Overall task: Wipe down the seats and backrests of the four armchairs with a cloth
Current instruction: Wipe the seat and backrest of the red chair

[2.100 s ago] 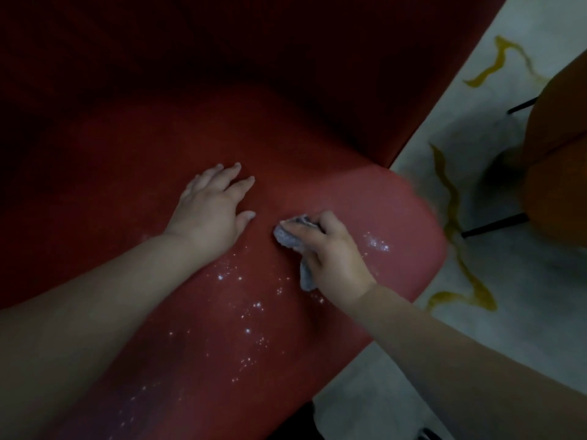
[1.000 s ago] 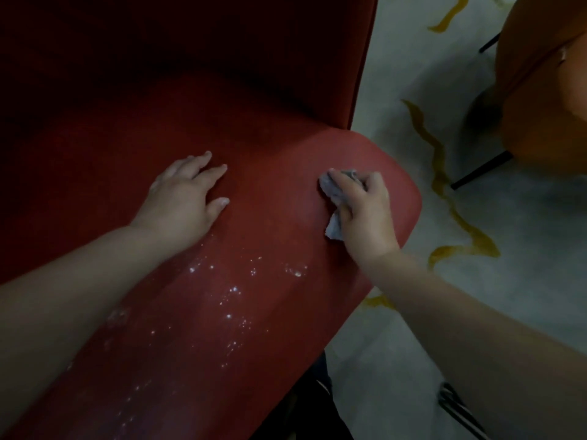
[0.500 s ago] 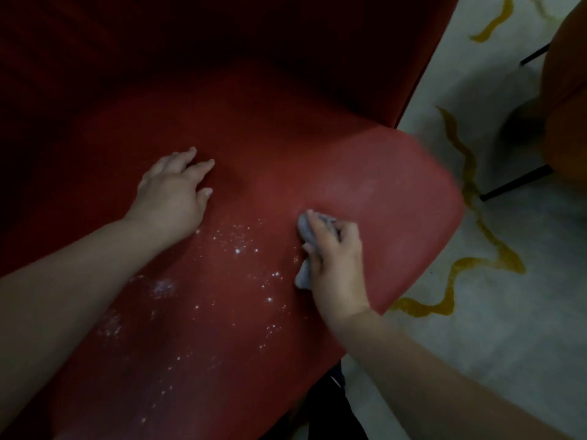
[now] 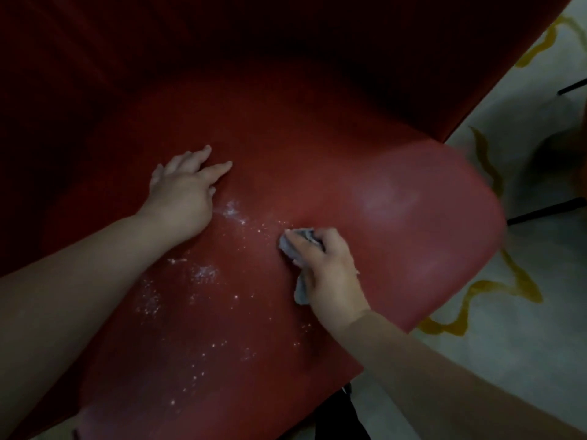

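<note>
Right hand [image 4: 327, 268] at frame centre, fingers [image 4: 298, 241] curled over the crumpled grey cloth [image 4: 300, 249], clamping it flat against the red armchair seat [image 4: 397, 217]. Cloth sits under the fingertips and palm; a tail sticks out at the hand's left edge. Left hand [image 4: 184, 192] centre-left, fingers straight and slightly spread, resting on the seat. White specks [image 4: 206, 274] scattered between and below the hands.

No legible text, label, brand or number anywhere — only plain, unmarked surfaces.
</note>
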